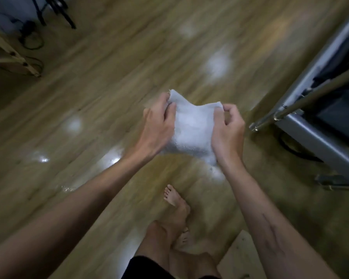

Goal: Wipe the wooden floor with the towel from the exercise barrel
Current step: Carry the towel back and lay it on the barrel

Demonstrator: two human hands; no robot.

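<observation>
You've got the towel (pixel 192 125) up in front of you, well above the floor (pixel 93 93), and both hands are on it: your left hand (pixel 159 127) pinches the top left corner, your right hand (pixel 228 131) pinches the top right edge. Holding 2 corners like that spreads it flat, likely to get a wide wiping face. You stand barefoot beside the metal frame (pixel 314 137), and no wiping has begun yet.

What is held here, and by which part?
A white cloth towel: left hand grips its upper left corner, right hand pinches its upper right corner.
</observation>
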